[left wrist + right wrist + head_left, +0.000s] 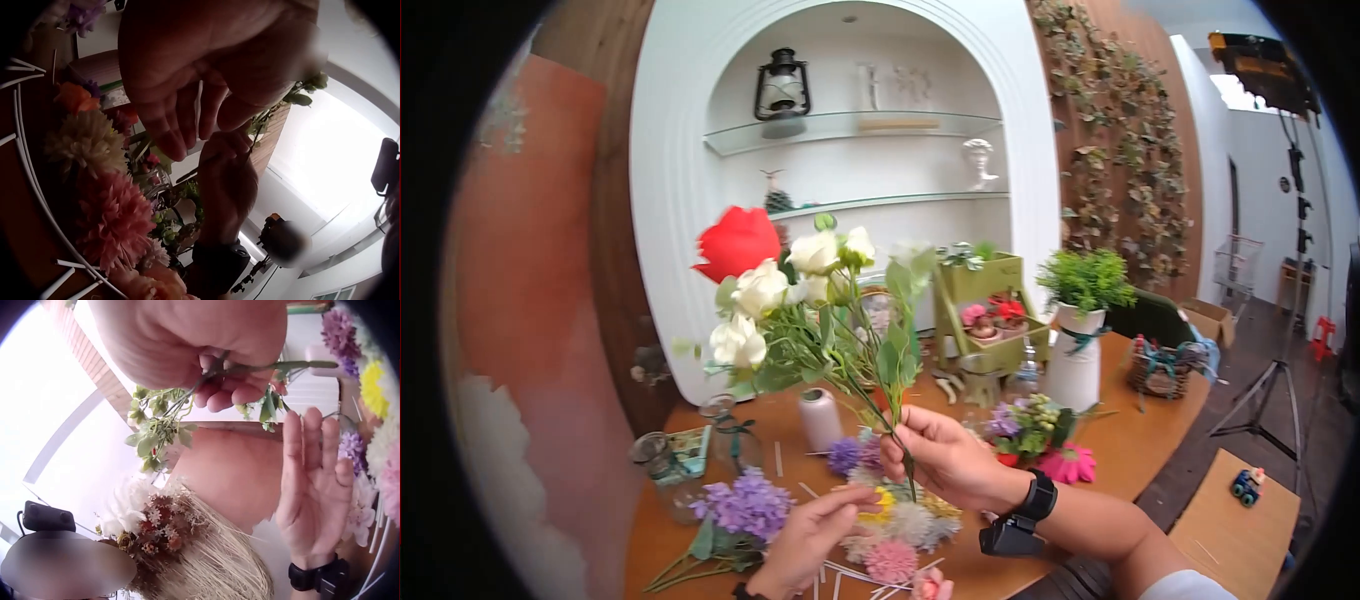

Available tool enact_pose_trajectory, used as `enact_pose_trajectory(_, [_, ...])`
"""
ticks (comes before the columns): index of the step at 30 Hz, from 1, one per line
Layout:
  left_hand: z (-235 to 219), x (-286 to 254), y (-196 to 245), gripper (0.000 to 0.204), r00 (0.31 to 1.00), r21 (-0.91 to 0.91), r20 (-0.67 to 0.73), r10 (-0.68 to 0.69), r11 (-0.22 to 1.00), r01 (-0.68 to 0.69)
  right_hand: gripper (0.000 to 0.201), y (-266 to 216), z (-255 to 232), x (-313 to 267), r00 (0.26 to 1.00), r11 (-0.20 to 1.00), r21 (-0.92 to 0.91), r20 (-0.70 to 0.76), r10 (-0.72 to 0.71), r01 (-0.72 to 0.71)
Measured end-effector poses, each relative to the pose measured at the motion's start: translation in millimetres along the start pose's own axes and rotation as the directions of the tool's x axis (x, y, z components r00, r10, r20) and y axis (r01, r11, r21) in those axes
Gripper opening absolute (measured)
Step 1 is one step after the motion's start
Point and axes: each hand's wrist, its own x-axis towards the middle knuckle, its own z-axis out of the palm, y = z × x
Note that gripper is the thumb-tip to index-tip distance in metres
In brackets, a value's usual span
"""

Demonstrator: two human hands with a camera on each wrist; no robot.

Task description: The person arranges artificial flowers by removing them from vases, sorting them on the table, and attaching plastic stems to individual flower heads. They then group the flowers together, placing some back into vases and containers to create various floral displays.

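My right hand [950, 458] grips a bunch of artificial flowers by the lower stems [890, 405]. In the head view the bunch rises up and to the left, with a large red flower [740, 245] and several white roses [760, 288] among green leaves. The stem ends [312, 364] stick out past the curled fingers in the right wrist view. Holding nothing, my left hand [815, 530] is below and left of the stems, its fingers extended toward them; the palm of the left hand [319, 487] shows in the right wrist view.
Loose purple flowers [750, 505], a pink flower [892, 562] and white sticks [837, 583] lie on the wooden table [1125, 440]. Glass bottles [675, 480] stand at the left, a pinkish-white vase [820, 418] behind the hands. A potted plant [1085, 280] tops a white vase [1073, 370] at the right.
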Motion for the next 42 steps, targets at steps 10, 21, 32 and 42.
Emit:
enact_pose_trajectory(10, [3, 2, -10, 0.045, 0.995, -0.108, -0.059, 0.080, 0.990, -0.086, 0.037, 35, -10, -22, 0.999, 0.979, -0.204, 0.015, 0.034, -0.030])
enact_pose_trajectory(21, [0, -1, -12, 0.055, 0.970, -0.122, -0.122, 0.211, 0.967, -0.226, 0.025, 51, -1, -31, 0.975, 0.942, -0.260, -0.006, 0.220, -0.214])
enact_pose_trajectory(32, [-3, 1, -5, 0.028, 0.935, -0.288, -0.266, 0.235, 0.906, -0.310, 0.035, 49, -7, -30, 0.977, 0.989, -0.143, -0.213, -0.007, -0.024])
enact_pose_trajectory(42, [-14, 7, -22, 0.020, 0.950, -0.028, -0.286, 0.124, 0.990, -0.138, 0.065, 21, -2, -37, 0.965, 0.997, 0.032, 0.256, 0.062, -0.072])
